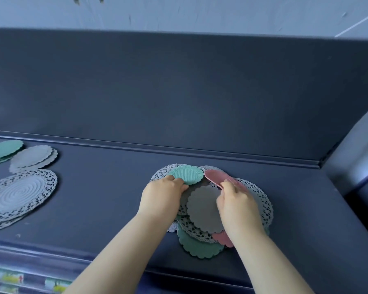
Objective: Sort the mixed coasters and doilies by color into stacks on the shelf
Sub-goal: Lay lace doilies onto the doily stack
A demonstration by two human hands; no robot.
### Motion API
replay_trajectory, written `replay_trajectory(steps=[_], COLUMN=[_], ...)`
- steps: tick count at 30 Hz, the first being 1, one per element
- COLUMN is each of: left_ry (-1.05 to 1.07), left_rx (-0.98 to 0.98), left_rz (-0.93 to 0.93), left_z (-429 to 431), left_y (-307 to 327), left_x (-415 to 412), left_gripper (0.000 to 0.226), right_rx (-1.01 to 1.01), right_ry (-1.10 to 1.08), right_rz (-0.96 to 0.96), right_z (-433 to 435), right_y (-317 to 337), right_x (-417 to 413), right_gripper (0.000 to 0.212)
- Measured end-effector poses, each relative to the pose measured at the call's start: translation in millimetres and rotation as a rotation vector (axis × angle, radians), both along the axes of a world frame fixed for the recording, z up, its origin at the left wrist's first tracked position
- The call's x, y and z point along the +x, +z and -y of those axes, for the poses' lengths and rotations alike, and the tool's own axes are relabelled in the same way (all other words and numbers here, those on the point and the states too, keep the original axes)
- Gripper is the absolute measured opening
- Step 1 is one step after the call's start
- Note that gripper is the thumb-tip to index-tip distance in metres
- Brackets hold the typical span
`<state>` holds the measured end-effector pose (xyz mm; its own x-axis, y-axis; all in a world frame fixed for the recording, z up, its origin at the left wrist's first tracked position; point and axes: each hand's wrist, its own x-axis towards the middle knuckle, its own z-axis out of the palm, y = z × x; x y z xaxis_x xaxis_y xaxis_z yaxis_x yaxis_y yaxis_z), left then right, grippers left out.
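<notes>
While the sorted stacks wait by the left edge of the dark blue shelf (115,187), with teal scalloped coasters (4,150) at the back, grey scalloped coasters (33,157) beside them and white lace paper doilies (19,194) nearer the front, the mixed pile (204,209) sits right of centre. The left hand (162,198) pinches a teal ribbed round coaster (187,174) at the pile's back edge. The right hand (236,204) curls its fingers on a pink scalloped coaster (216,177), tilted up. The teal stack lies well to the left, so the left hand looks nearer. No pink stack shows.

Bare left hand (164,196), right hand (237,206), forearms (123,251)
</notes>
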<state>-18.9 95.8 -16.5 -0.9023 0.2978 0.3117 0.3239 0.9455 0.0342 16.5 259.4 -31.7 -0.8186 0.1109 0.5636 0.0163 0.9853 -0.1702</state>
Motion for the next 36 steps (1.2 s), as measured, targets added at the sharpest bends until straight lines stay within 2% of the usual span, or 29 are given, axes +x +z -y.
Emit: replay_trajectory(steps=[3, 6, 8, 10, 12, 13, 18, 20, 24, 29, 36], left_ry=[-0.001, -0.086, -0.122, -0.147, -0.144, -0.147, -0.216, -0.217, -0.221, -0.244, -0.178], left_rx=[-0.063, 0.060, 0.179, 0.295, 0.365, 0.386, 0.460, 0.502, 0.550, 0.617, 0.527], left_rz=[0.040, 0.026, -0.035, -0.097, -0.182, -0.221, -0.358, -0.394, -0.387, -0.345, -0.391], left_z=[-3, 10, 20, 28, 37, 41, 79, 104, 168, 268, 389], left_y=[3, -8, -16, -15, -7, -1, 24, 25, 20, 8, -2], left_x=[4, 10, 19, 27, 34, 35, 38, 40, 40, 39, 34], left_gripper=[0.009, 0.056, 0.068, 0.059, 0.034, 0.031, 0.033, 0.030, 0.025, 0.020, 0.029], right_rx=[-0.054, -0.129, -0.232, -0.306, -0.334, -0.332, -0.292, -0.365, -0.519, -0.482, -0.417], right_ry=[0.022, 0.071, 0.077, 0.076, 0.105, 0.122, 0.125, 0.214, 0.364, 0.431, 0.489], right_rz=[-0.033, -0.034, -0.047, -0.100, -0.131, -0.124, -0.073, -0.127, -0.111, -0.088, -0.017], right_z=[-3, -7, -10, -8, 3, 10, 58, 82, 145, 244, 351], right_y=[-6, -10, -6, 3, 15, 21, 44, 45, 36, 26, 15], right_x=[-1, 1, 4, 8, 13, 16, 27, 27, 22, 17, 17], right_gripper=[0.028, 0.030, 0.025, 0.019, 0.021, 0.023, 0.026, 0.027, 0.032, 0.035, 0.037])
